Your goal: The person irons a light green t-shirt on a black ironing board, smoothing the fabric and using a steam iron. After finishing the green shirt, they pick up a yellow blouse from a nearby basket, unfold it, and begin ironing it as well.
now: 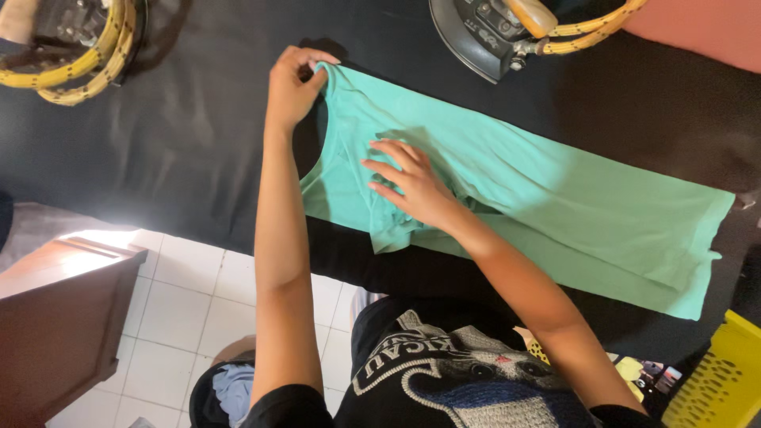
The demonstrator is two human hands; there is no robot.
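Note:
A mint-green shirt (555,198) lies folded lengthwise on a black cloth-covered surface (182,135), its neck end toward the left. My left hand (292,83) pinches the shirt's shoulder edge at the far left corner. Fingers spread, my right hand (408,182) presses flat on the folded sleeve area near the collar. The shirt's hem reaches to the right, close to the surface's front edge.
A dark clothes iron (487,32) with a yellow cord rests at the back, right of centre. Another coil of yellow cord (75,55) sits at the back left. A yellow plastic basket (717,376) stands lower right, a brown wooden cabinet (55,317) lower left on white floor tiles.

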